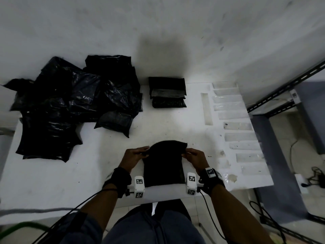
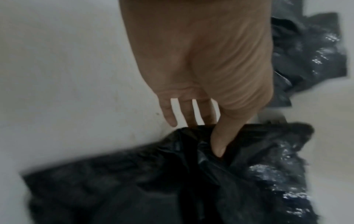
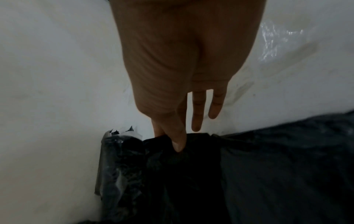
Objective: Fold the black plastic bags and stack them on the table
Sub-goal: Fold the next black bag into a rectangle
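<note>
A black plastic bag (image 1: 163, 164) lies on the white table (image 1: 88, 173) near its front edge, its far end lifted and curling toward me. My left hand (image 1: 140, 152) pinches the bag's far left corner (image 2: 203, 145) between thumb and fingers. My right hand (image 1: 189, 154) pinches the far right corner (image 3: 172, 145) the same way. A loose pile of unfolded black bags (image 1: 70, 103) covers the table's far left. A small stack of folded black bags (image 1: 168, 93) sits at the back centre.
Several clear plastic strips (image 1: 241, 134) lie in a column along the table's right side, one more (image 1: 206, 110) standing lengthwise beside them. A metal rack (image 1: 281, 92) stands to the right, cables (image 1: 316, 175) on the floor under it. A wall rises behind the table.
</note>
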